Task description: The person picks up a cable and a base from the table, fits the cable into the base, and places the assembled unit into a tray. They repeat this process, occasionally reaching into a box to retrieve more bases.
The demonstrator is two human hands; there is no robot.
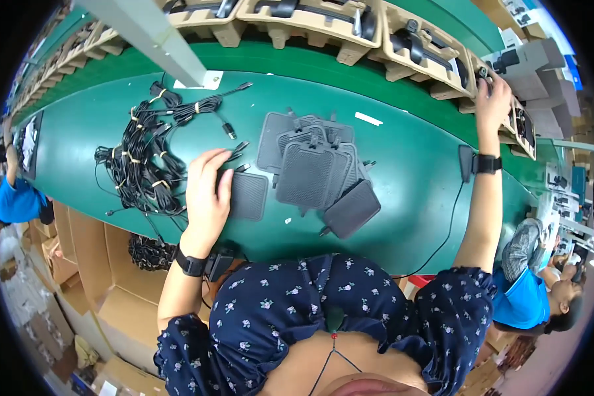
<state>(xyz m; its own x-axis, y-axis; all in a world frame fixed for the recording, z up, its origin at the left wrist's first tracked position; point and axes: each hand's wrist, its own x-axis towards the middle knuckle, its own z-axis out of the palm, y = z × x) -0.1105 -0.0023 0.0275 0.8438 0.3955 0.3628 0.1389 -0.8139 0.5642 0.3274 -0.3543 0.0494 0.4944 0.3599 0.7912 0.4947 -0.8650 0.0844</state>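
Observation:
My left hand [208, 195] is at the left middle of the green table, its fingers stretched forward and the thumb apart. It lies at the left edge of a flat black textured pad [249, 197]. Two black cable plugs [237, 150] show by its fingertips; whether it touches them I cannot tell. Far to the right, my right hand [494, 102] reaches into a brown moulded-pulp tray [472, 66]. Its fingers are bent around something at small black parts there, and what they grip is hidden. A pile of similar black pads [307, 175] lies between my hands.
Bundled black cables [135, 158] lie at the left. Pulp trays [310, 30] with black parts line a raised green ledge at the back. A grey metal post [155, 43] stands on the table. A cardboard box [122, 270] sits lower left. Other people are at both sides.

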